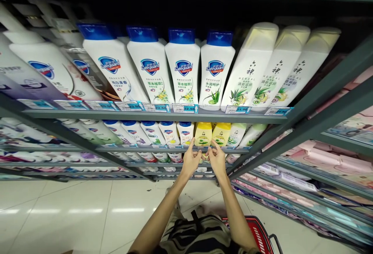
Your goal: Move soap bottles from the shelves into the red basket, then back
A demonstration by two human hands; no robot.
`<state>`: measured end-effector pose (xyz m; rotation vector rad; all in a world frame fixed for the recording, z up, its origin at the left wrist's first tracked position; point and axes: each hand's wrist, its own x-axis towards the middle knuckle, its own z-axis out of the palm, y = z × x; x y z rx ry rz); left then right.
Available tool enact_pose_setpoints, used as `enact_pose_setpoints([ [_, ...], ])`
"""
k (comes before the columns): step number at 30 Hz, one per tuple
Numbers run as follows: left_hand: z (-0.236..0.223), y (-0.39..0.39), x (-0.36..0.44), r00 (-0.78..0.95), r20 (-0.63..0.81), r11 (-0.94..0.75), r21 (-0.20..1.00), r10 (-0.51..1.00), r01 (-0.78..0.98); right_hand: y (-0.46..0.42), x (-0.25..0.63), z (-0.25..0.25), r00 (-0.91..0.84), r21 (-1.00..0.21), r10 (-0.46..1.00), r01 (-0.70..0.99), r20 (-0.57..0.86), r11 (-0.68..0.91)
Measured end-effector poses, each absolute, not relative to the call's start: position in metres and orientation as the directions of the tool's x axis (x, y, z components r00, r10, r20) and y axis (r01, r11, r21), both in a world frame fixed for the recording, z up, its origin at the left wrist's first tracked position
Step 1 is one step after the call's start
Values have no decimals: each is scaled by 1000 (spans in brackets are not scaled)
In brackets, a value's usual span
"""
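Head view: the left yellow bottle (203, 133) stands upright at the front of a shelf, label outward, with both hands raised to its base. The left hand (192, 159) is at its lower left, index finger stretched up beside it and the digits spread apart; the right hand (216, 158) is at its lower right, index finger up and the others bent, and I cannot tell whether these close on anything. Fingers at both lower corners would let pressure reach it evenly from two sides. Just right of the bottle is a second yellow bottle (222, 133), similarly shaped. Above it, blue-capped bottles (183, 65) stand in a row, narrow toward their flat caps, labels out, presumably so shoppers can read them; price tags (185, 108) line the lip below those for the same reason. Above and to its right, tall white bottles (247, 67) with pale rounded caps look like smooth, satiny plastic. Well below it are glossy floor tiles (78, 226) and, to the right, a red basket (259, 226) with a slotted side, probably moulded plastic.
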<state>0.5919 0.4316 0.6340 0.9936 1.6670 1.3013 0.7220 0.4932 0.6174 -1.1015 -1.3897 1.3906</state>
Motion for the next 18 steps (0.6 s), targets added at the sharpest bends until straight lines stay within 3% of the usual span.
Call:
enact_pose_setpoints([
  [3, 625, 424, 584, -394, -45, 107, 985, 918, 137, 494, 732, 608, -184, -992, 981, 107, 52, 72],
  [8, 609, 431, 566, -412, 64, 127, 899, 909, 420, 505, 743, 593, -243, -896, 953, 359, 179, 260],
  [18, 610, 453, 553, -325, 104, 188, 638, 940, 747, 512, 736, 588, -245, -840, 943, 442, 224, 315],
])
